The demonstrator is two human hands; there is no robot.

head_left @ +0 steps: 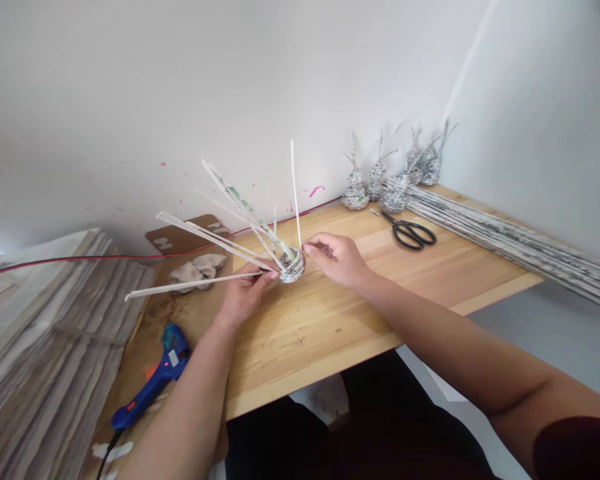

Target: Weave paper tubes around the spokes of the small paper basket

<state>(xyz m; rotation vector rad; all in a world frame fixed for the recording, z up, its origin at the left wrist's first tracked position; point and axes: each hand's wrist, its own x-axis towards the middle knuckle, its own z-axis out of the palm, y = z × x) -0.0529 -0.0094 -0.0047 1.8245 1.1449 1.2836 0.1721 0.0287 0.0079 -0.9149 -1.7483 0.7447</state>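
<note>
Between my hands, just over the wooden table, is a small woven paper basket [293, 268] of rolled newspaper, with several long paper strips fanning up and to the left. My left hand [247, 290] pinches the left side of its rim, where strips spread out. On the right side, the fingers of my right hand [335, 257] are curled with thumb and forefinger together at the base of an upright paper strip [295, 193]. That strip rises almost straight from the basket.
Black scissors [414, 235] lie at the back right, near several woven paper gourd shapes [355, 190] and a bundle of rolled paper sticks [505, 240]. A blue glue gun [153, 387] rests at left, beside a tall paper stack [65, 333]. A crumpled cloth [197, 270] and red cable [105, 257] lie behind.
</note>
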